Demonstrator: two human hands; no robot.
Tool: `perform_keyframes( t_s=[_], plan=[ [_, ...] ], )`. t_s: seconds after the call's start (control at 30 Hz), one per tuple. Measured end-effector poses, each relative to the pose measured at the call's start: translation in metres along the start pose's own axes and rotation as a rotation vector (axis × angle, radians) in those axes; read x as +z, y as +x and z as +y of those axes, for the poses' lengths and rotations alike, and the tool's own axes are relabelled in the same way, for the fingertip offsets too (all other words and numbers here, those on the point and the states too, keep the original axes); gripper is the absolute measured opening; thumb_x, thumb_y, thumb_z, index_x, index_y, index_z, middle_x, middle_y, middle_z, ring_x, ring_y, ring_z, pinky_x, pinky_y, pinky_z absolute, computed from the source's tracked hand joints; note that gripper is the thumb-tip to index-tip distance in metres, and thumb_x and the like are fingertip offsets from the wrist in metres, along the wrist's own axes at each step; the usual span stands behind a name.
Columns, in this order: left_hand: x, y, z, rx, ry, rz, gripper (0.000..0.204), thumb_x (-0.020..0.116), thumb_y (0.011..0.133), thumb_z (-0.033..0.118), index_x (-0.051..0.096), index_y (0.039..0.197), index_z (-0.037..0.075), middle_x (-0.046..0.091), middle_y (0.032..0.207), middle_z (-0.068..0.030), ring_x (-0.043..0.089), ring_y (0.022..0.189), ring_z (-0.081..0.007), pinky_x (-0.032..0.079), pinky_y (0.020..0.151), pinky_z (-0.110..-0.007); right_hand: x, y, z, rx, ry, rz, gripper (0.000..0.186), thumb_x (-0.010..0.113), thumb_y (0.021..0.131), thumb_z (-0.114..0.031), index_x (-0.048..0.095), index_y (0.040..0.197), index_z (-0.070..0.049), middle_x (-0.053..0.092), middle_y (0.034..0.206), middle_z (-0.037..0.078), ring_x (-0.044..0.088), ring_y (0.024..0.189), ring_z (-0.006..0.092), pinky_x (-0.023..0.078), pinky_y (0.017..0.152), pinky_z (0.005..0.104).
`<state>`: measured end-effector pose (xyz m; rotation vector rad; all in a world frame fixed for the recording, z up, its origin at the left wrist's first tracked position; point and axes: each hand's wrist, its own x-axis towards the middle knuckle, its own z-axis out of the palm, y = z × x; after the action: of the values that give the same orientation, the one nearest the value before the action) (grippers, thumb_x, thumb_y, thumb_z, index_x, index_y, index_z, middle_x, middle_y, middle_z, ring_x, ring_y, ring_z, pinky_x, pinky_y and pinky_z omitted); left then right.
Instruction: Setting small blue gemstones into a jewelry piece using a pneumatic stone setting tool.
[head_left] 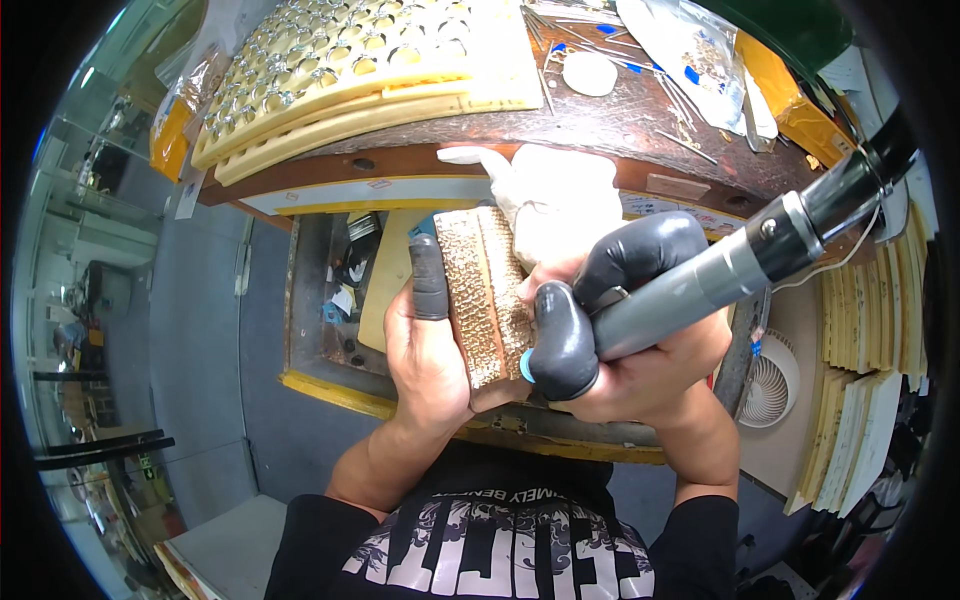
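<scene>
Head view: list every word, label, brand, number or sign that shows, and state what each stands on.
Black shirt: large pale block letters with a smaller line above; legible in part, wording not copied here.
White strip under the workbench edge: small reddish marks, too small to read.
Grey handpiece: no lettering can be made out.
Gold-coloured textured block: no lettering can be made out.

Block (465,290) left, handpiece (690,295) right — tray (330,126) behind, on bench (600,122)
</scene>
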<state>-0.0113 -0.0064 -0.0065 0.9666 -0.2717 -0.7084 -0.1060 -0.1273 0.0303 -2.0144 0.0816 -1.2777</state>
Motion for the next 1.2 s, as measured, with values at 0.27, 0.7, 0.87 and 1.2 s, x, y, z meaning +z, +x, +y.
perform_keyframes(
  t_s=[0.27, 0.7, 0.87, 1.2],
  plan=[
    [0.0, 0.001, 0.001, -0.007, 0.001, -0.033, 0.048, 0.038, 0.107, 0.037, 0.058, 0.119, -0.005, 0.07, 0.101, -0.0132, 0.071, 0.085, -0.0177, 0.059, 0.074, -0.029, 0.002, -0.002, 0.004, -0.052, -0.024, -0.013, 0.015, 0.074, 0.073, 0.004, 0.06, 0.079, 0.007, 0.066, 0.074, 0.01, 0.065, 0.063, 0.014, 0.051, 0.056, 0.0254],
    [-0.002, 0.0, 0.0, -0.029, -0.014, -0.02, 0.043, 0.04, 0.107, 0.034, 0.06, 0.114, -0.004, 0.07, 0.097, -0.0135, 0.071, 0.08, -0.0187, 0.059, 0.069, -0.03, 0.001, -0.003, 0.006, -0.061, 0.017, -0.049, 0.013, 0.067, 0.078, 0.009, 0.055, 0.08, 0.01, 0.063, 0.076, 0.015, 0.068, 0.067, 0.02, 0.058, 0.06, 0.0319],
    [-0.004, 0.0, 0.0, -0.041, -0.008, -0.026, 0.045, 0.04, 0.107, 0.036, 0.06, 0.113, -0.003, 0.071, 0.093, -0.0124, 0.071, 0.077, -0.0183, 0.058, 0.068, -0.03, -0.002, -0.003, 0.005, -0.063, -0.021, -0.102, 0.014, 0.067, 0.079, 0.009, 0.054, 0.086, 0.012, 0.063, 0.077, 0.016, 0.069, 0.069, 0.021, 0.059, 0.061, 0.0325],
    [-0.003, 0.001, 0.002, -0.051, -0.009, -0.04, 0.052, 0.04, 0.106, 0.044, 0.062, 0.111, -0.003, 0.071, 0.089, -0.0115, 0.07, 0.073, -0.0164, 0.058, 0.065, -0.029, -0.003, -0.004, 0.003, -0.014, -0.057, -0.11, 0.013, 0.066, 0.08, 0.008, 0.055, 0.087, 0.012, 0.068, 0.081, 0.021, 0.071, 0.071, 0.022, 0.059, 0.063, 0.0338]
  ],
)
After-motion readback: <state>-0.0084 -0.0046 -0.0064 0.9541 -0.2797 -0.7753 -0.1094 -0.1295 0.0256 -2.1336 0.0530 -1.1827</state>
